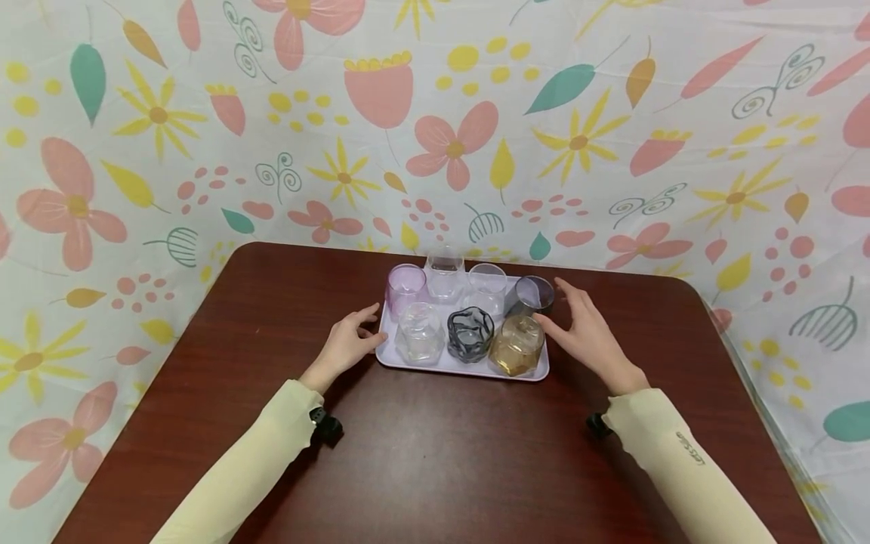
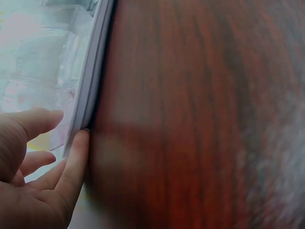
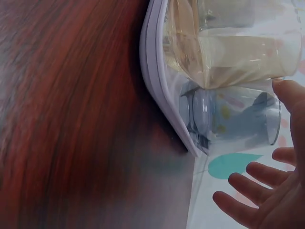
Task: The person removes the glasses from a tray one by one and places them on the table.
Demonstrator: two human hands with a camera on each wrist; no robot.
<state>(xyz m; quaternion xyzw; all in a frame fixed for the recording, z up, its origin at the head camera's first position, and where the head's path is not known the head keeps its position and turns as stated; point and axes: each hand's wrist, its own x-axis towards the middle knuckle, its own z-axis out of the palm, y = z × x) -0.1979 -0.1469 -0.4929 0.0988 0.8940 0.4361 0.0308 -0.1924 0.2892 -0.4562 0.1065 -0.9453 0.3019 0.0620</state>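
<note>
A pale lilac tray (image 1: 445, 367) carries several glasses. My left hand (image 1: 348, 344) is at its left end, the fingers loosely bent and a fingertip right at the tray rim (image 2: 90, 81). Nearest that hand are a pink glass (image 1: 405, 281) and a clear faceted glass (image 1: 419, 340). My right hand (image 1: 587, 332) is spread beside the right end. Its thumb tip is close by the amber glass (image 1: 518, 349), and its other fingers reach past the smoky grey glass (image 3: 238, 117). A wavy dark grey glass (image 1: 470, 335) occupies the front middle. Two clear glasses, one tall (image 1: 445, 276), are behind.
The tray lies toward the far side of a dark reddish-brown wooden table (image 1: 421, 461). Just behind the table's back edge hangs a white cloth (image 1: 381, 174) printed with flowers and leaves. Each wrist wears a small black camera (image 1: 328, 427) below a pale yellow sleeve.
</note>
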